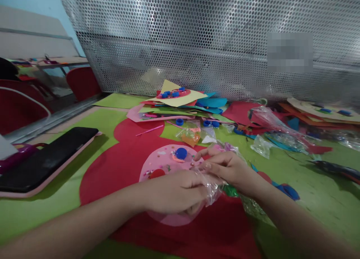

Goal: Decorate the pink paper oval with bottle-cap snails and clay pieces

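Left hand (180, 191) was clamped on clear bag (212, 189) at right edge of pink circle (154, 159) | bag was touched by right hand (230, 169), pinch could not be told | blue cap (181, 153) was set on circle | red paper (104, 172) was spread beneath circle | coloured paper pile (182, 103) was stacked beyond circle

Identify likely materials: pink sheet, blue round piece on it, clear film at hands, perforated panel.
Pink sheet: maybe paper or foam, matte; flat, no glare.
Blue round piece: possibly plastic, smooth; even colour.
Clear film: likely plastic, glossy; see-through, crinkled highlights.
Perforated panel: probably metal, silvery; bright reflections.
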{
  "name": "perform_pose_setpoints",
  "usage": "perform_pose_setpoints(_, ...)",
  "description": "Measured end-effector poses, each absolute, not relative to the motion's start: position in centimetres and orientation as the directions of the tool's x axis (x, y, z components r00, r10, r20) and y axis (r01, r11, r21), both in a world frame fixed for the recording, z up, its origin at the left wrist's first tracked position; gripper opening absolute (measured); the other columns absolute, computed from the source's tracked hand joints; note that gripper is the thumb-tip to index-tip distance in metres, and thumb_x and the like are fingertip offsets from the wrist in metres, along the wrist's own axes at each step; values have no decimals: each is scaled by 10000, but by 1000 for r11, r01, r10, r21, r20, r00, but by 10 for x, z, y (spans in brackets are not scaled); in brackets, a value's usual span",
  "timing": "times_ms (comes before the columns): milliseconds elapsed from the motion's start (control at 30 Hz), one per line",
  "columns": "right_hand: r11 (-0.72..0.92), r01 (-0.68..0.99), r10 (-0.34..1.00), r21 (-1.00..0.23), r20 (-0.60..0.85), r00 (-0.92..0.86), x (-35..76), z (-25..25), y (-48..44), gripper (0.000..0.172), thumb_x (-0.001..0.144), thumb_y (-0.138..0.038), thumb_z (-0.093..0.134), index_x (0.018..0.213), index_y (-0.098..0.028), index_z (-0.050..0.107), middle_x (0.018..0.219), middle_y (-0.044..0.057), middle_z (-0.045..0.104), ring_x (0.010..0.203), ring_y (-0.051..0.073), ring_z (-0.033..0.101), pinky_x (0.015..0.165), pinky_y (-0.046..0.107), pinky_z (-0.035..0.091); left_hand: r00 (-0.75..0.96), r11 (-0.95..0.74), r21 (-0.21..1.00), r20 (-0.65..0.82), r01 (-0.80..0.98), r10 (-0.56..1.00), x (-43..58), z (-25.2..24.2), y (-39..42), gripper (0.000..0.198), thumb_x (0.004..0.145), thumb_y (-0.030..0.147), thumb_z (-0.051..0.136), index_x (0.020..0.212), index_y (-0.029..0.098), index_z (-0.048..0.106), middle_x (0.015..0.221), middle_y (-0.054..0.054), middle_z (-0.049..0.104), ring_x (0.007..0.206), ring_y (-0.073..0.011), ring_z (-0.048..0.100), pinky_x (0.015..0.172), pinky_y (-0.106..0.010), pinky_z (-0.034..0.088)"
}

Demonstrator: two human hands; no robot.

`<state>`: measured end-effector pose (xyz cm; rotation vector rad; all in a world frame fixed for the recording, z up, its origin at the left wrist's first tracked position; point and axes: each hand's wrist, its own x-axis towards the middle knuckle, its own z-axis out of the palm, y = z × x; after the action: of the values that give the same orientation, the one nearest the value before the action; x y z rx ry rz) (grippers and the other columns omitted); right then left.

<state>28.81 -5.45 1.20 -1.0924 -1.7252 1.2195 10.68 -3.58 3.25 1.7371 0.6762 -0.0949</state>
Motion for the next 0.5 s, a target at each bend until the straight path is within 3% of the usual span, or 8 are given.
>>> perform_pose_setpoints(100,173,238,933,-956,82,-350,290,15,-56,231,801,-382,579,679,-218,686,943,52,622,963,191,536,781,323,424,844,-170,876,-356,450,402,106,33,-35,300,788,169,374,987,174,598,562,58,434,490,-68,404,436,-150,337)
perform_pose_setpoints(200,28,144,963,-989,-12,-269,291,17,-58,325,839,-494,466,877,-240,665,918,50,613,798,167,553,677,313,443,835,-101,911,-316,399,450,104,28,-33,467,790,134,367,1225,249,492,561,72,423,445,-57,362,395,-132,313)
perform_pose_setpoints(333,-169,-89,970,-982,-150,-190,293,16,-59,388,781,-581,499,756,-197,552,602,-17,524,488,94,459,425,209,330,818,39,971,-220,235,532,103,21,-26,560,810,108,338,1354,235,326,497,94,383,400,-49,310,383,-120,302)
perform_pose_setpoints(500,-42,26,980,-999,-46,-192,293,21,-57,382,796,-505,536,625,-169,471,492,-56,458,385,37,334,385,192,247,780,4,976,-175,216,601,102,29,-19,505,836,141,385,1335,221,367,475,101,361,381,-37,268,365,-117,243)
